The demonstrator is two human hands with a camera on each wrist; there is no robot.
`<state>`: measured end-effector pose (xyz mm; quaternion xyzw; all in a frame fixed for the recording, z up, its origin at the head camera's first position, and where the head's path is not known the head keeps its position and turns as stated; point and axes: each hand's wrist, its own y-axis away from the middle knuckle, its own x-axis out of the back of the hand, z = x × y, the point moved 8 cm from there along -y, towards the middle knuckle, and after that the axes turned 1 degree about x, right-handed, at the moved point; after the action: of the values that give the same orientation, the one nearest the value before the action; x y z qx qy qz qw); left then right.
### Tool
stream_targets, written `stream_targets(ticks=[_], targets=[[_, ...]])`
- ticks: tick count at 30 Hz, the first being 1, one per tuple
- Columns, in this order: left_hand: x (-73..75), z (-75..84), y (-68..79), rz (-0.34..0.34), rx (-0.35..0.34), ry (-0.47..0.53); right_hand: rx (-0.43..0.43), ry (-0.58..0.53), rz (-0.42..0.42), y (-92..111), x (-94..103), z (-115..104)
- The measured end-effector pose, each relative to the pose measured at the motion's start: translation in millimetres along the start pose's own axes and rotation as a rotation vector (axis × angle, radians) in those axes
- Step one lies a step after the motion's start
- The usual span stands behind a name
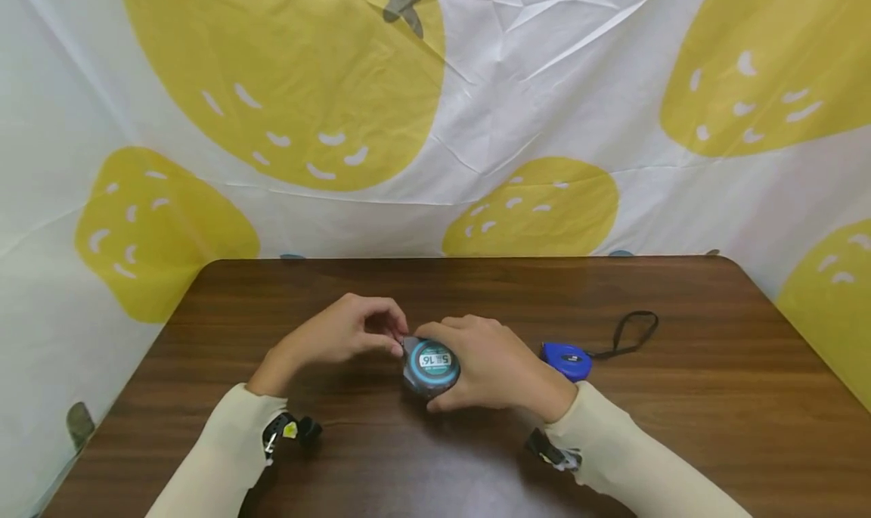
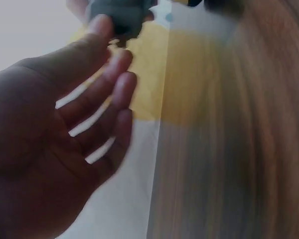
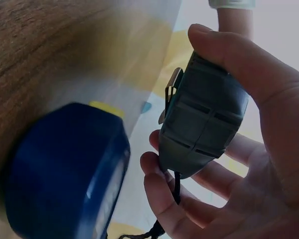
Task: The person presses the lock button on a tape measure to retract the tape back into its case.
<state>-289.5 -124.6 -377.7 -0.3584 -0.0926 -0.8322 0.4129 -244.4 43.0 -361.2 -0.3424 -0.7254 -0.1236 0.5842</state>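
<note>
A dark grey tape measure (image 1: 433,365) with a round teal-and-blue label is gripped by my right hand (image 1: 495,367), thumb on the near side and fingers on the far side. My left hand (image 1: 350,330) pinches its left end, at the small hook, between thumb and fingertips. The left wrist view has the dark case (image 2: 122,19) at the top, above the thumb and forefinger, with the remaining fingers loosely bent. Seen from the right wrist, the ribbed edge of the case (image 3: 203,117) faces the camera, and a thin black cord hangs from it.
Just right of my right hand, a blue tape measure (image 1: 566,361) with a black wrist strap (image 1: 633,335) lies on the brown wooden table (image 1: 286,283). Behind the table hangs a white cloth (image 1: 354,223) printed with yellow fruit. Both wrists wear small cameras.
</note>
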Motion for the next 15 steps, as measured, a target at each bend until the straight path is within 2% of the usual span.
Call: stream_targets(ticks=[3,8,15], targets=[[5.3,-13.5,2.7,-0.002,0.044,-0.012,-0.025,0.036,-0.044,-4,-8.8,0],[18.0,-34.2,8.4,0.078,0.15,-0.111,-0.061,0.063,-0.105,-8,-20.0,1],[24.8,-47.6,10.1,0.105,0.232,-0.202,-0.038,0.141,-0.087,-13,-26.0,-2]])
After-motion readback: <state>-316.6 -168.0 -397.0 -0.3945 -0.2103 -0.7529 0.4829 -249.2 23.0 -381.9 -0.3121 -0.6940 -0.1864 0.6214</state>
